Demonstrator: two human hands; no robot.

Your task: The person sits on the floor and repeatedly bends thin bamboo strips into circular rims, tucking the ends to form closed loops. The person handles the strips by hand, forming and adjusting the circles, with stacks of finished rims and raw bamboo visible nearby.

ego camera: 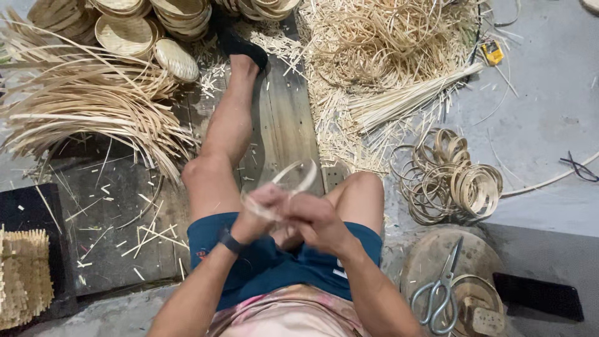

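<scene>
Bamboo strip (293, 178): thin, pale, bent into a loop, held above the lap between the knees, rising just past the knuckles toward the wooden plank (284, 118).

Left hand (261, 209): fingers closed around the near part of the strip, wrist bearing a dark band, forearm coming up from the lower left.

Right hand (315, 218): fist clamped over the same strip, pressed against the left hand, wrist turned inward, elbow out to the right.

Risk, as I judge it: so tight a bend could crack or splinter the strip, and a slack pinch would let the loop spring open; its edges may nick bare fingers.

Nearby: finished rings (452, 178) heaped on the floor to the right; scissors (440, 293) on a round wooden block (430, 256); loose strips (87, 106) fanned at left; woven trays (134, 31) stacked beyond.
</scene>
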